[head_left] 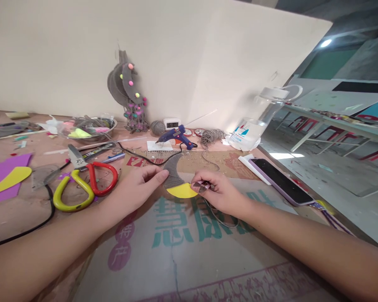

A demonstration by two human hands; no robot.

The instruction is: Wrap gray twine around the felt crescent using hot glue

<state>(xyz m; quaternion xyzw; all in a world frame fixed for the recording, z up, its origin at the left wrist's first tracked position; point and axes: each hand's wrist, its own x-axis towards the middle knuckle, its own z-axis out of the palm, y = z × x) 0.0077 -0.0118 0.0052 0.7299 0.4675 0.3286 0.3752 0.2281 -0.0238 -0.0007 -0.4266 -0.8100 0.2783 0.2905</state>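
Note:
A crescent-shaped piece point(174, 171) is held over the printed board, its upper part wrapped in grey yarn and its lower part bare yellow point(183, 191). My left hand point(145, 180) pinches its left edge between thumb and fingers. At the yellow tip on the right, my right hand point(216, 188) has its fingers closed on the piece. Grey yarn point(222, 222) hangs in a loop below my right hand, and another strand runs back to a loose yarn bundle point(211, 136).
Scissors point(82, 178) and yellow and purple foam point(11, 180) lie left. Behind are a glue gun point(176, 136), a bowl point(85, 135) and a decorated crescent hanging point(129, 90). A phone point(282, 180) and a bottle point(255, 119) stand at the right.

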